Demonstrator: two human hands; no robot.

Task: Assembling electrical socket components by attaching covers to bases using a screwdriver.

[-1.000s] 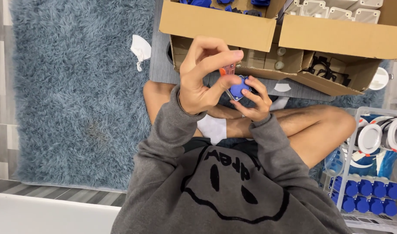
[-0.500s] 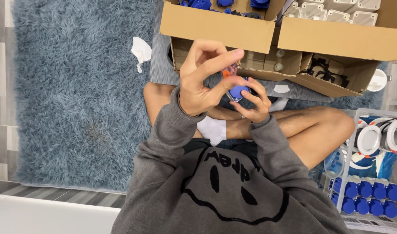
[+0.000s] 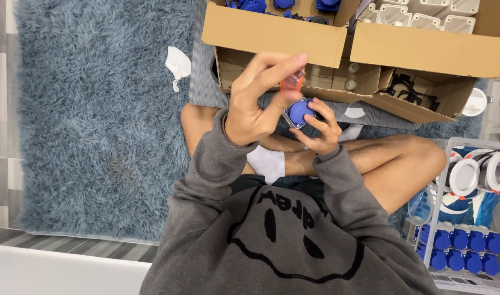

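The person sits cross-legged on the floor, in a grey sweatshirt with a black printed front. The right hand (image 3: 322, 128) cups a small square part with a round blue plastic cap and a pale grey flange (image 3: 299, 111), its fingers curled round the edges and clamped on it. The part sits in front of the chest, above the crossed legs and just before the open boxes. The left hand (image 3: 255, 104) is raised beside it, palm toward the camera; its long fingers (image 3: 271, 68) pinch a small orange-handled tool (image 3: 292, 82) whose lower end points down at the blue cap. Whether the tip touches the cap cannot be told.

Beyond the hands stand brown corrugated cardboard boxes (image 3: 271, 33) with flaps folded out; the far left one holds more blue plastic parts (image 3: 285, 4), the far right one pale grey square housings (image 3: 424, 13), and the lower box in front holds black cable-like pieces (image 3: 405, 87) and small pale cylinders. They rest on a flat ribbed grey mat (image 3: 203, 82). Beneath everything lies a shaggy, deep-pile blue-grey rug (image 3: 97, 120), with a crumpled white scrap (image 3: 178, 63) on it near the boxes. Grey wood-look floorboards (image 3: 1, 109) edge the rug. At the right, a white wire rack (image 3: 452, 240) carries a row of blue round caps and rolls of white tape.
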